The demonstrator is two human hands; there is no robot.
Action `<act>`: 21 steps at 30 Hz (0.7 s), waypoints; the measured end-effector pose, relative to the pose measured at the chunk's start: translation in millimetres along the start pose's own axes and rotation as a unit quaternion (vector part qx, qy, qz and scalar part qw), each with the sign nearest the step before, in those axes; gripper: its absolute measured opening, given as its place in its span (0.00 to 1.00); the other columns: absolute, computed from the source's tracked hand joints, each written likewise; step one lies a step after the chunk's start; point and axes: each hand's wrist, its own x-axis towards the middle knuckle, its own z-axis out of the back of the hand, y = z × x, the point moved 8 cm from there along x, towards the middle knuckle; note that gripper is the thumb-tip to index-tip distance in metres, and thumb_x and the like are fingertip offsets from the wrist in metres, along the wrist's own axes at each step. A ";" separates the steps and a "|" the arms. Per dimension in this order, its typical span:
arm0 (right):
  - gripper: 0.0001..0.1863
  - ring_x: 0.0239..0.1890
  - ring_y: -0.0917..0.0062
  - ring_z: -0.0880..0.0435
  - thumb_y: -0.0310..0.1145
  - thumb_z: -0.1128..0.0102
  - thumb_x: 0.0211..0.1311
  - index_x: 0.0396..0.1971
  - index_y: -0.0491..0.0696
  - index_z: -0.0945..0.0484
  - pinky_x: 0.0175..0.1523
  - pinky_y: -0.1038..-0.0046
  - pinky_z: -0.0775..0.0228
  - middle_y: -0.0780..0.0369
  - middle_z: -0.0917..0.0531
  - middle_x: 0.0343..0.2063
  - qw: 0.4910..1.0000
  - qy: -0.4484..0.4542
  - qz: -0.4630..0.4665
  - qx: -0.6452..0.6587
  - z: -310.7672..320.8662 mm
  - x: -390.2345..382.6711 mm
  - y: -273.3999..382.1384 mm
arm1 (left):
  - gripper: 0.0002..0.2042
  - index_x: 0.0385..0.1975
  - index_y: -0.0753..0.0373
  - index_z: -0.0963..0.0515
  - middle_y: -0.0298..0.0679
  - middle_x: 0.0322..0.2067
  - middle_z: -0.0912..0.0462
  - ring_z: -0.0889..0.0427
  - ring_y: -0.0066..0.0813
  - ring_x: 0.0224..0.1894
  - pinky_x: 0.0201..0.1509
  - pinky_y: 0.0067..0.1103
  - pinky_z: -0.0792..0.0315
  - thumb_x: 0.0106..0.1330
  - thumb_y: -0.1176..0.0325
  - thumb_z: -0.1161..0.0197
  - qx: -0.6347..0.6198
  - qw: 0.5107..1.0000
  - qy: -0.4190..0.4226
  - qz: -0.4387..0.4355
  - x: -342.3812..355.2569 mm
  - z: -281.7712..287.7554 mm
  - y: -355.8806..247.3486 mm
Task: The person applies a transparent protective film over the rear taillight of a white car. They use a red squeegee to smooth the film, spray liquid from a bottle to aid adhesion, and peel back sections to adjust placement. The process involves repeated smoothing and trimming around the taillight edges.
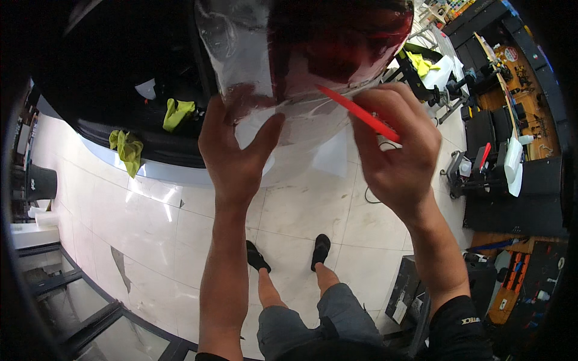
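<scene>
Inspector A: Head view. What stands around the work?

Inspector B: Two yellow cloths (179,114) lie on the dark surface at left. A black bin (43,182) stands further left on the pale tiled floor (301,207). The hands obstruct parts of the lamp's lower edge.

Inspector A: Condition of the lamp (337,45)?

Inspector B: Dark red, with a clear section at left. Creased clear film (301,129) hangs at its lower edge.

Inspector A: Position and hands?

Inspector B: The lamp is beyond both hands. The right hand (400,147) grasps a red tool (355,109), tip toward the lamp. The left hand (235,144) is at the film, thumb spread; I cannot tell whether it grips.
</scene>
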 end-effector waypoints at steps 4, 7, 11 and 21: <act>0.15 0.36 0.69 0.14 0.24 0.26 0.48 0.37 0.54 0.17 0.35 0.66 0.28 0.64 0.19 0.36 0.986 -0.003 0.075 -0.148 -31.2 0.0 30.4 | 0.32 0.68 0.63 0.26 0.42 0.59 0.14 0.16 0.37 0.64 0.72 0.37 0.28 0.61 0.77 0.24 -0.071 0.996 0.031 0.041 -13.3 -3.8 13.2; 0.16 0.38 0.69 0.16 0.28 0.24 0.46 0.36 0.55 0.19 0.38 0.66 0.32 0.64 0.20 0.37 0.985 0.006 0.064 -0.161 -28.6 0.6 37.0 | 0.38 0.73 0.60 0.30 0.43 0.67 0.20 0.21 0.40 0.70 0.74 0.41 0.30 0.61 0.73 0.23 -0.020 0.997 0.071 0.038 -20.0 13.5 8.5; 0.18 0.43 0.67 0.16 0.27 0.24 0.43 0.36 0.55 0.18 0.44 0.62 0.31 0.64 0.19 0.40 0.991 0.007 0.025 -0.134 26.6 0.9 65.4 | 0.42 0.77 0.60 0.34 0.45 0.72 0.25 0.27 0.43 0.75 0.75 0.43 0.32 0.62 0.64 0.23 0.086 0.988 0.113 0.065 -43.2 58.2 -9.9; 0.11 0.41 0.71 0.11 0.28 0.32 0.68 0.49 0.45 0.15 0.47 0.65 0.19 0.59 0.11 0.40 0.877 -0.048 -0.388 0.280 -11.7 -125.6 20.0 | 0.36 0.75 0.60 0.32 0.44 0.73 0.26 0.30 0.43 0.77 0.75 0.43 0.33 0.66 0.69 0.27 0.160 0.933 0.211 0.243 -193.9 138.2 -35.5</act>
